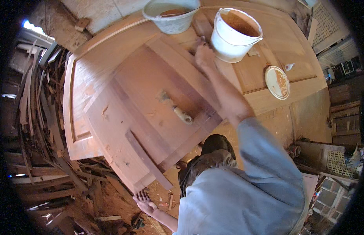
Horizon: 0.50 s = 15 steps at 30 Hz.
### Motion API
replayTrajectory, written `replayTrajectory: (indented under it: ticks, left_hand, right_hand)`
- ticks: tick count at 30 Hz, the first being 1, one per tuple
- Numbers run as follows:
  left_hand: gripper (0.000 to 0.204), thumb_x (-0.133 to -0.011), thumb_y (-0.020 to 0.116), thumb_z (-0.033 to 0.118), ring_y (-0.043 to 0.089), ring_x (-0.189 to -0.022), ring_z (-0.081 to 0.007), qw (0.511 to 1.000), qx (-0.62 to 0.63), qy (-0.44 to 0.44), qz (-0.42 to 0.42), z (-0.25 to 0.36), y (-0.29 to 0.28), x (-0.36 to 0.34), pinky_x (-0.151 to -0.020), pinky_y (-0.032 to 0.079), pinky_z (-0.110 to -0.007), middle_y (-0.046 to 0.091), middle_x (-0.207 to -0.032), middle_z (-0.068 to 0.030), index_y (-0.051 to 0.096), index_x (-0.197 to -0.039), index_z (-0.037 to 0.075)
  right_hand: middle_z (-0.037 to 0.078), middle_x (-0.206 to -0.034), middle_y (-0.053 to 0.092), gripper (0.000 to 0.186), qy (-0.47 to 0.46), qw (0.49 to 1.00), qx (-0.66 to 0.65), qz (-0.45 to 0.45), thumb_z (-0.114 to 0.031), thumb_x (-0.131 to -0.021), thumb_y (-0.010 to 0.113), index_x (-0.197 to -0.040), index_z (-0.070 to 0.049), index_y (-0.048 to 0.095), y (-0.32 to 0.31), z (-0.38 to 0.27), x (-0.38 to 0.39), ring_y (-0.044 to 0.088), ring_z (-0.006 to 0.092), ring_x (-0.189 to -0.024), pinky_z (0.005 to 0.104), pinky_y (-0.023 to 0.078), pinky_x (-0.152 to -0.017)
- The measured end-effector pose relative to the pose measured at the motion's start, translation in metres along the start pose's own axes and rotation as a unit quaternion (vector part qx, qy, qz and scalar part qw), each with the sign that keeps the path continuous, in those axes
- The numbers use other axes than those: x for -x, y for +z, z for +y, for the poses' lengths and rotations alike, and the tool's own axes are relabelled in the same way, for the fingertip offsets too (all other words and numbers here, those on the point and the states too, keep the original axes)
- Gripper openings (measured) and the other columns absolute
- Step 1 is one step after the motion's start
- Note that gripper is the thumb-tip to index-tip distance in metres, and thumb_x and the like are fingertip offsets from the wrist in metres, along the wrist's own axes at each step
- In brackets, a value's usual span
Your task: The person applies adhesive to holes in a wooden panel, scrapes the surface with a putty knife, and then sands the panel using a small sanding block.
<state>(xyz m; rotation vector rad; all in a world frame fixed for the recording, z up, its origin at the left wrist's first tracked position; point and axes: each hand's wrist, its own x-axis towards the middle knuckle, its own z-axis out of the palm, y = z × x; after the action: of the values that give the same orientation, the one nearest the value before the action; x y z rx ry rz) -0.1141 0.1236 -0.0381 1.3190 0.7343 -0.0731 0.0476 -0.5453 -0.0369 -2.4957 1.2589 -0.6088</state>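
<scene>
A framed wooden panel, smeared by motion, lies at a slant over a larger wooden door. At its near left corner is my left hand, palm up, with the fingers at the edge. Across the panel, my right hand is closed at the far right edge, close to the white bucket; its fingertips are blurred. On the panel rest a scraper with a pale handle and a narrow wood strip, which juts past the near edge.
The panelled door lies beneath. A grey basin stands at its far side, and the bucket holds brown-orange matter. A stained round lid lies to the right. Scrap wood strips are heaped on the left.
</scene>
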Motion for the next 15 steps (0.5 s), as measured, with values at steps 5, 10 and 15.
replayTrajectory:
  ticks: [5,10,15]
  left_hand:
    - [0.064,-0.102,0.042,0.048,0.049,-0.130,-0.0277,0.996,0.074,-0.036,-0.037,-0.024,0.002,0.001,-0.105,0.040,-0.040,0.048,-0.144,-0.0166,0.040,-0.144,0.000]
    - [0.051,-0.102,0.044,0.039,0.052,-0.126,-0.0292,0.978,0.185,-0.017,-0.097,-0.036,0.017,-0.011,-0.108,0.041,-0.040,0.053,-0.140,-0.0132,0.048,-0.140,0.005]
    - [0.050,-0.101,0.045,0.041,0.053,-0.125,-0.0286,0.969,0.242,-0.038,-0.026,-0.031,0.062,0.018,-0.107,0.043,-0.046,0.054,-0.139,-0.0105,0.049,-0.140,0.010]
  right_hand:
    - [0.027,-0.107,0.067,0.032,-0.029,0.991,-0.060,-0.118,-0.023,-0.089,0.054,-0.106,0.002,0.067,-0.019,-0.035,0.025,0.067,0.0412,-0.096,0.0537,0.052,-0.082]
    - [0.020,-0.105,0.065,0.037,-0.225,0.971,-0.068,-0.046,-0.025,-0.080,0.067,-0.111,-0.005,0.064,-0.074,-0.042,0.113,0.058,0.0374,-0.108,0.0539,0.043,-0.091]
    - [0.015,-0.107,0.059,0.031,-0.287,0.958,-0.030,-0.008,-0.027,-0.080,0.069,-0.102,-0.006,0.066,-0.063,-0.022,0.115,0.054,0.0322,-0.104,0.0501,0.042,-0.089]
